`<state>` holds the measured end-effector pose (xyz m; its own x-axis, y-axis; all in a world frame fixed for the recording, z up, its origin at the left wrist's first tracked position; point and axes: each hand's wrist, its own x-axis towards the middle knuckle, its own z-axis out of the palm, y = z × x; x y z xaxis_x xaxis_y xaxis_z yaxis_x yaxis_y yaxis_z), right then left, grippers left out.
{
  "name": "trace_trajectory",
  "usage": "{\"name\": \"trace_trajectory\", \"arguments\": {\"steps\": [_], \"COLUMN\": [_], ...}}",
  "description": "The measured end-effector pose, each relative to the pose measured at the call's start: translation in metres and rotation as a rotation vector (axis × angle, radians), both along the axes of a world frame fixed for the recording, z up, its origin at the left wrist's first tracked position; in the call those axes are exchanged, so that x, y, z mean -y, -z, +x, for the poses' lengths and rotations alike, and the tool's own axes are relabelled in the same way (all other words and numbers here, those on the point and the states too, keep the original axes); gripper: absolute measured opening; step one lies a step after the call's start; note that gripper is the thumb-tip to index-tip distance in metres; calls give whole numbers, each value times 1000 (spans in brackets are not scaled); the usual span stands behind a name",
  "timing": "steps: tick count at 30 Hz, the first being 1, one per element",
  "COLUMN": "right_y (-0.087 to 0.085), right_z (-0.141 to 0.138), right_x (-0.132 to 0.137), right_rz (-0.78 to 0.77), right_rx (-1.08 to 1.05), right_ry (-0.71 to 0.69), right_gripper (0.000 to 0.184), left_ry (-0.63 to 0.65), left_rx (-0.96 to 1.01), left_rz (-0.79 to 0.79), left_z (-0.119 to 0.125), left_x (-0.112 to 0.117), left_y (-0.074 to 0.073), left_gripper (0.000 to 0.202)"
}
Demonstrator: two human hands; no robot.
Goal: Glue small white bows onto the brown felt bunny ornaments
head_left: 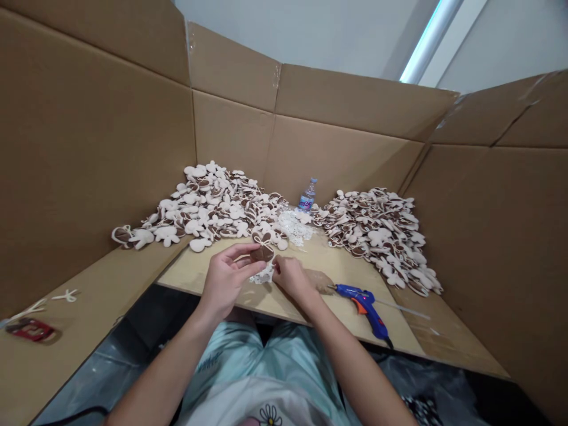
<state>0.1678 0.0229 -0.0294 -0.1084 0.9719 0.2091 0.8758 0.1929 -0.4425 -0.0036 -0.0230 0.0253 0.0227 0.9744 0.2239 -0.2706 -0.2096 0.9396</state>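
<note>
My left hand (226, 275) is closed around a small brown craft piece with a cream bow (261, 248), held just above the wooden board (195, 269). My right hand (290, 277) pinches a bit of white lace (265, 274) under that piece. Both hands meet at the middle of the board. A blue hot glue gun (364, 303) lies on the board just right of my right hand.
Two heaps of finished brown and white pieces lie at the back, left (208, 207) and right (381, 231). A loose pile of white lace (295, 226) and a small water bottle (307, 195) sit between them. Cardboard walls (89, 148) enclose everything. A red object (30, 329) lies far left.
</note>
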Motion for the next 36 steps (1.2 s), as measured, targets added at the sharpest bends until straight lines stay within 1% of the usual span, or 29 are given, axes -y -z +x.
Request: {"name": "trace_trajectory", "arguments": {"steps": [3, 6, 10, 13, 17, 20, 25, 28, 32, 34, 36], "right_y": [0, 2, 5, 4, -2, -7, -18, -25, -33, -35, -35], "right_z": [1, 5, 9, 10, 7, 6, 5, 4, 0, -3, -6], "right_x": [1, 0, 2, 8, 21, 31, 45, 56, 71, 77, 81], "right_rz": [16, 44, 62, 52, 4, -23, -10, 28, 90, 125, 171], "right_rx": [-101, -258, -555, -805, -1089, -1249, -1414, -1485, -1609, -1626, -1579], "right_ry": [27, 56, 37, 3, -18, -33, -12, 9, 37, 38, 24], "right_gripper": [17, 18, 20, 21, 32, 37, 29, 25, 26, 24, 20], "left_ry": [-7, -10, -1, 10, 7, 14, 35, 26, 1, 6, 13], "left_rx": [-13, -24, -18, -13, -13, -6, 25, 17, -13, -5, 3], "left_rz": [6, 3, -14, -20, -22, -26, -7, 22, 44, 47, 51], "left_z": [0, 0, 1, 1, 2, 3, 6, 8, 11, 13, 14], "left_x": [0, 0, 0, 0, 0, 0, 4, 7, 13, 16, 18], "left_y": [0, 0, 0, 1, 2, 2, 2, 1, -3, -6, -7], "left_gripper": [32, 32, 33, 33, 34, 33, 30, 28, 26, 27, 29]}}
